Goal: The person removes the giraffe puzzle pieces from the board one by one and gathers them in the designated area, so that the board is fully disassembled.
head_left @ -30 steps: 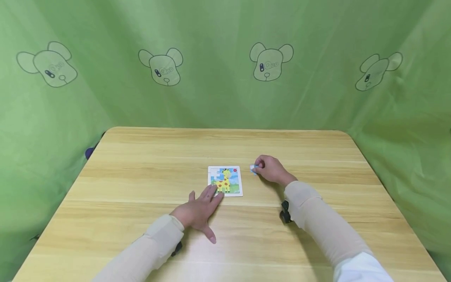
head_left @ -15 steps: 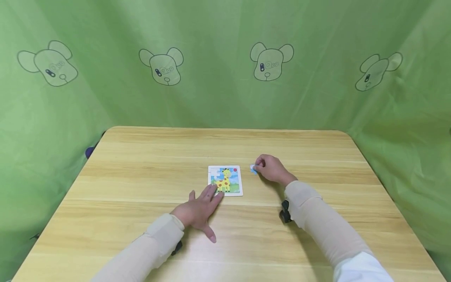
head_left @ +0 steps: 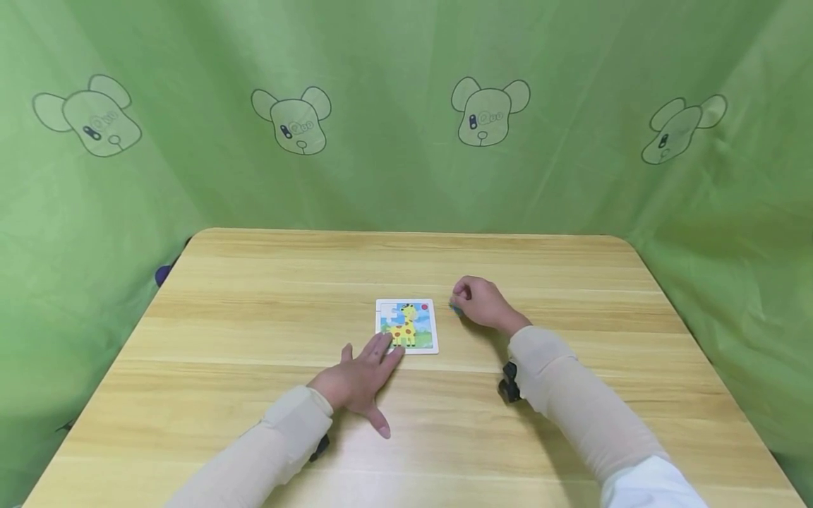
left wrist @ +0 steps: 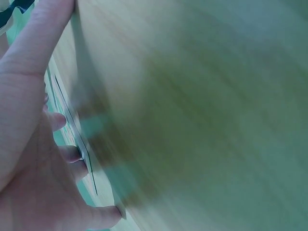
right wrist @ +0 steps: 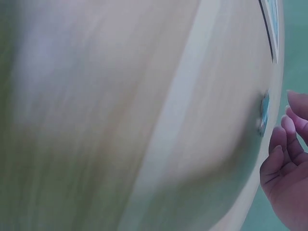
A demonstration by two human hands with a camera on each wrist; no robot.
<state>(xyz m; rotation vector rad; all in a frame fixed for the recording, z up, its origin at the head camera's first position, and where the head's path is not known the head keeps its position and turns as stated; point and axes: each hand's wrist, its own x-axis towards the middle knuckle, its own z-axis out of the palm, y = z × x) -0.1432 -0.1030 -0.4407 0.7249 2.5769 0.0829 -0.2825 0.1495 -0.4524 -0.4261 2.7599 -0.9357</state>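
A small square jigsaw puzzle [head_left: 434,331] in a white frame shows a yellow giraffe with red spots; a white, piece-shaped gap is at its upper left. My left hand [head_left: 358,381] lies with fingers spread, fingertips resting on the puzzle's lower left edge and thumb on the table. To the right of the puzzle, my right hand [head_left: 480,302] hovers with loosely bent fingers over a blue puzzle piece [right wrist: 264,114], mostly hidden under it in the head view. In the right wrist view the piece lies on the table, apart from the fingertips [right wrist: 287,122].
The light wooden table [head_left: 267,282] has rounded far corners. Green fabric [head_left: 394,183] with bear-head outlines hangs around its back and sides. A dark purple round thing [head_left: 161,275] shows past the left table edge.
My right hand has shifted slightly left and now covers more of the blue piece, which earlier showed beside the fingertips. The left hand and the puzzle have stayed in place.
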